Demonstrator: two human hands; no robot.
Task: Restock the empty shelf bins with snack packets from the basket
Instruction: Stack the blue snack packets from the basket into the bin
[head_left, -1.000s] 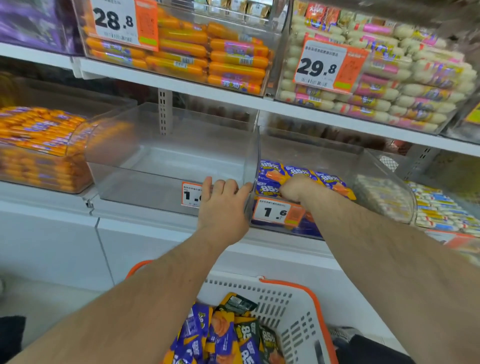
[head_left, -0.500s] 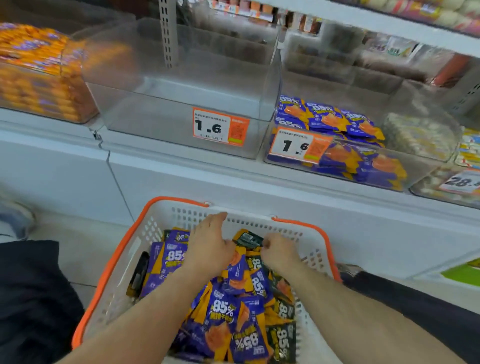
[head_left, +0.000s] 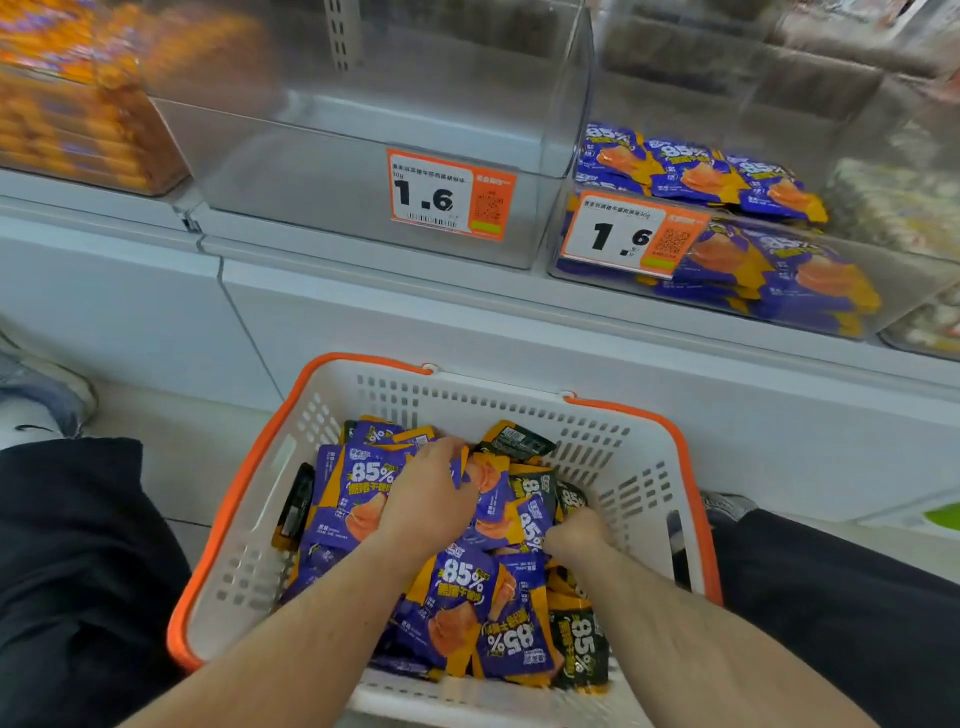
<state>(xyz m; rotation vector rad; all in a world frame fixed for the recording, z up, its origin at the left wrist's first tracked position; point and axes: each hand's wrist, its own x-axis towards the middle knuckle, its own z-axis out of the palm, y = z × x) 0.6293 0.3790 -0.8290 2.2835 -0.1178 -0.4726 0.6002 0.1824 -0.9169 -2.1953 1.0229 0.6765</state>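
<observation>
Purple-and-orange foil snack packets (head_left: 457, 592) filled the white plastic basket with the orange rim (head_left: 234, 499) at the lower centre of the frame, and both hands were down among them. The left hand (head_left: 428, 499) had its fingers curled into the heap, its grip apparently closing round the edge of a purple packet, though the fingertips were hidden beneath the packets. The right hand (head_left: 576, 535) was bunched and half buried further right; whether its grip actually held a packet could not be told.

A few black-fronted packets (head_left: 579, 644) lay mixed in along the right side of the pile, and one black packet (head_left: 514, 441) sat at the far edge.

Above the basket, on the white shelf (head_left: 467, 306), the clear plastic bin at upper centre (head_left: 332, 171) held nothing behind its orange-and-white price tag reading 1.6 (head_left: 449, 195). The clear bin to its right (head_left: 909, 275) carried a shallow layer of the same purple packets (head_left: 696, 171) behind its own 1.6 tag (head_left: 631, 236), with plenty of room above them. A bin of orange packets (head_left: 78, 119) stood at upper left, blurred.

Judged from this, the work was early: one bin partly stocked, the centre bin not yet begun, and the basket near full. A fresh handful looked about to be gathered.
</observation>
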